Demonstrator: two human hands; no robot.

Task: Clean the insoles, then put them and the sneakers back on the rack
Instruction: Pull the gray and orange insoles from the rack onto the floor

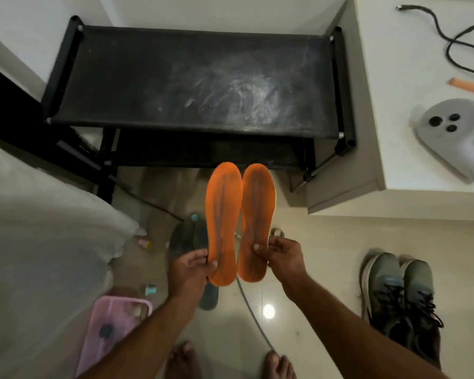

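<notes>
Orange foam insoles, the left insole (221,225) and right insole (256,222), hang in air before the rack's (195,77) front edge. Each hand, left hand (190,269) and right hand (282,255), pinches one near the heel. They seem light and bendable; a grip nearer the middle probably stops flopping.

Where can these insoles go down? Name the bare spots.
Top shelf of the rack: bare but dusty. Floor tile between the hose and sneakers: free. Crowded: floor left of the hose, with sandals and pink basket.
</notes>
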